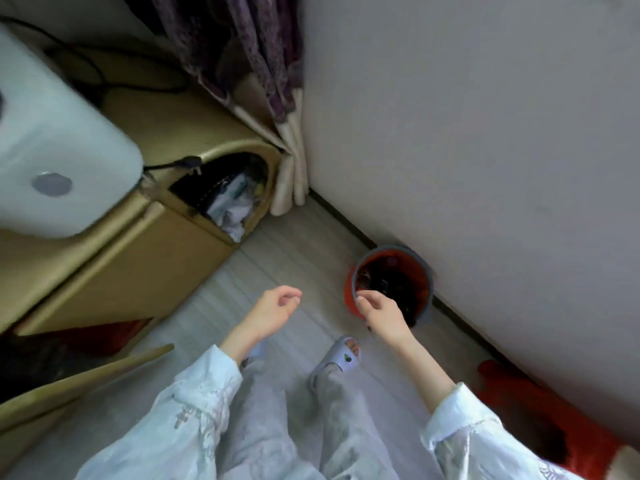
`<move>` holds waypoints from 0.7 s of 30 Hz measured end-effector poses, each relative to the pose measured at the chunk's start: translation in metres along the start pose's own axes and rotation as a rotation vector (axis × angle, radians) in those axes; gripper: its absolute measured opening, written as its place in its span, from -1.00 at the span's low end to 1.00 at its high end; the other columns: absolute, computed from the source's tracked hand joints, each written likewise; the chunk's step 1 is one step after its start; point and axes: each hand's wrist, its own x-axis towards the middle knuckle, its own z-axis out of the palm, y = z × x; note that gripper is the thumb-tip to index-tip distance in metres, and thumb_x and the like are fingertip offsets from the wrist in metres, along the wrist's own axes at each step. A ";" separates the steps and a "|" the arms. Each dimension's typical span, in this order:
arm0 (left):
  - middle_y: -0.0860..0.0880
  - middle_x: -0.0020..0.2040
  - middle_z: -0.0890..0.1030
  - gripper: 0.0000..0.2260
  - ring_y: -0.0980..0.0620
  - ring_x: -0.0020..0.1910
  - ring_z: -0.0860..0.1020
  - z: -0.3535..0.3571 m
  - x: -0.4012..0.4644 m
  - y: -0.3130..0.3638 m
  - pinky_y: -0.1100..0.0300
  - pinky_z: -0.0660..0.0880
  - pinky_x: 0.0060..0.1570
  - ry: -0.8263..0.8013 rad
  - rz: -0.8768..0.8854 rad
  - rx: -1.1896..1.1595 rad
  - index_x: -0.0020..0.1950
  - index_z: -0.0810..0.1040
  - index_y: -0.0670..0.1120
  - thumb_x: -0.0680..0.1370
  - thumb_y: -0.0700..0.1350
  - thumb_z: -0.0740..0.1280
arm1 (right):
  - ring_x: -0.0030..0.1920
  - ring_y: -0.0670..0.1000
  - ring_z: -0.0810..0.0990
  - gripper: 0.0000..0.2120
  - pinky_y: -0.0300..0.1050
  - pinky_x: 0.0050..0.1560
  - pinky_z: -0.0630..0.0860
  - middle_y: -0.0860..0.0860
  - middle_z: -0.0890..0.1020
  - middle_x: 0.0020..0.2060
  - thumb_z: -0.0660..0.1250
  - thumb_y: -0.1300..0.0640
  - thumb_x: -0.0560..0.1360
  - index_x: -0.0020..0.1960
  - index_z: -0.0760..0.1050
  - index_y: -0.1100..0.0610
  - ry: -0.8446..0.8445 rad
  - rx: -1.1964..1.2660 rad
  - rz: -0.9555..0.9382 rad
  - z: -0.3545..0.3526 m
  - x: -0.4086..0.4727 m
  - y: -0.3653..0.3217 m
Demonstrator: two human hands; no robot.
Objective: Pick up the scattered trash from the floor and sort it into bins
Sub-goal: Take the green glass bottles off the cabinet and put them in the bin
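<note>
Nearest the camera, pale patterned sleeves (194,403) and grey trousers (277,420) are seen, with lilac slippers (341,358) planted on the light wooden floor (301,251). The left hand (273,308) is held in the air above the floor, its fingers loosely curled and nothing visible in them. The right hand (382,311) is stretched over the near rim of a round bin (393,284) with a grey rim and red liner, fingertips pinched together; whether anything is pinched cannot be told. The bin is set against the wall (467,133) and dark rubbish is seen inside it. Farther left, a second, tan bin (228,192) with a dark opening is filled with white crumpled paper (230,209). It is flanked by a white appliance (59,150) and a purple curtain (256,57). No scattered trash is made out on the floor.
</note>
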 end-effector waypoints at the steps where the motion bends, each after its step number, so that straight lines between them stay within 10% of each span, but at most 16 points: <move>1: -0.11 -0.08 0.52 -0.80 -0.01 -0.08 0.46 -0.027 -0.016 -0.003 0.50 0.35 -0.27 0.049 0.009 -0.028 0.15 0.52 -0.28 0.55 -0.31 0.24 | 0.02 0.00 0.52 -0.75 -0.09 0.09 0.44 0.01 0.56 -0.01 0.19 0.11 0.57 0.20 0.50 0.14 -0.008 -0.014 -0.043 0.015 -0.009 -0.025; 15: 0.00 -0.16 0.59 -0.80 0.31 -0.32 0.57 -0.346 -0.149 -0.112 0.50 0.42 -0.26 0.480 0.084 -0.397 -0.09 0.49 0.01 0.58 -0.28 0.20 | -0.17 -0.05 0.60 -0.85 -0.16 -0.08 0.50 -0.04 0.64 -0.21 0.19 0.11 0.57 -0.09 0.52 -0.02 -0.366 -0.296 -0.505 0.267 -0.102 -0.311; 21: -0.04 -0.08 0.61 -0.82 -0.04 -0.11 0.57 -0.453 -0.161 -0.153 0.09 0.48 0.02 0.786 0.059 -0.539 -0.07 0.50 0.05 0.58 -0.23 0.21 | -0.12 0.05 0.65 -0.81 -0.01 0.01 0.55 0.07 0.69 -0.16 0.23 0.13 0.56 0.06 0.58 0.15 -0.218 -0.429 -0.890 0.321 -0.130 -0.431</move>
